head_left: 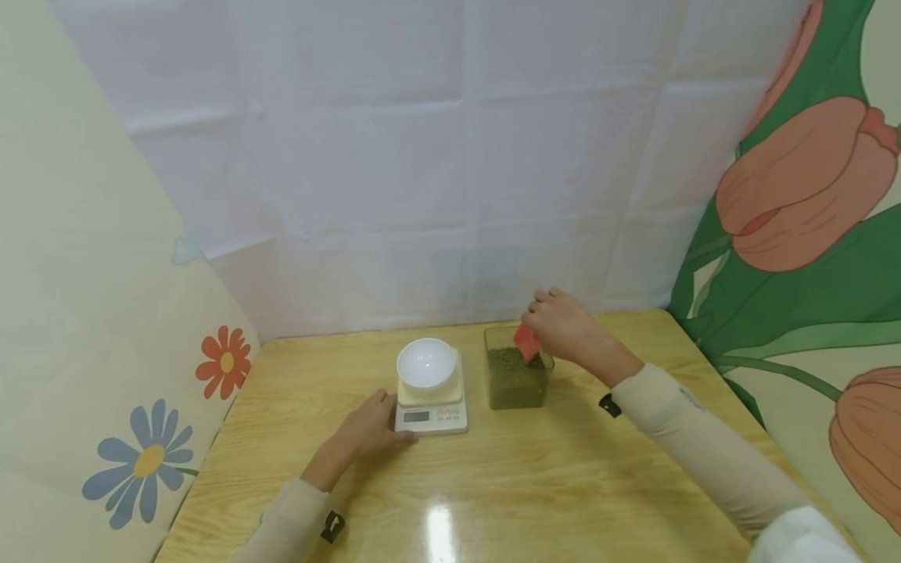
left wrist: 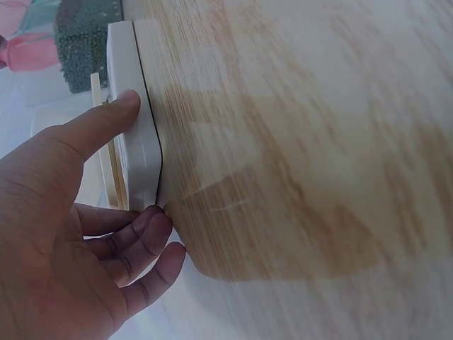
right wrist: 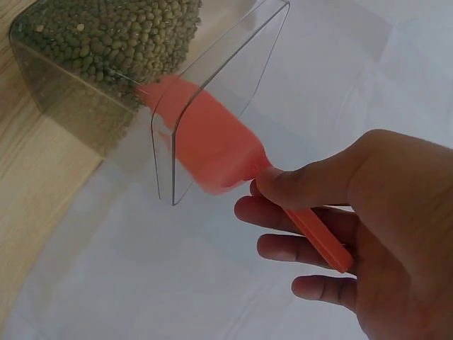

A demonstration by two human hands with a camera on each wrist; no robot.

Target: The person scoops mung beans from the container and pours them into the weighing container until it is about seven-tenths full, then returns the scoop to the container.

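Note:
My right hand (head_left: 563, 324) holds a red plastic scoop (right wrist: 212, 138) by its handle, thumb on top. The scoop's tip dips into green mung beans (right wrist: 120, 35) inside a clear square container (head_left: 517, 395). To its left stands a white kitchen scale (head_left: 450, 422) bearing a white bowl (head_left: 426, 361), in which no beans show. My left hand (head_left: 373, 426) grips the scale's near left corner; in the left wrist view the thumb lies along one side and the curled fingers (left wrist: 152, 237) touch the corner at the tabletop.
The wooden table (head_left: 507, 485) ends at a white cloth backdrop (head_left: 366, 195) just behind the container. Flower-patterned panels (head_left: 781, 313) flank the table on both sides. A black strap end (head_left: 609, 405) hangs at the right wrist.

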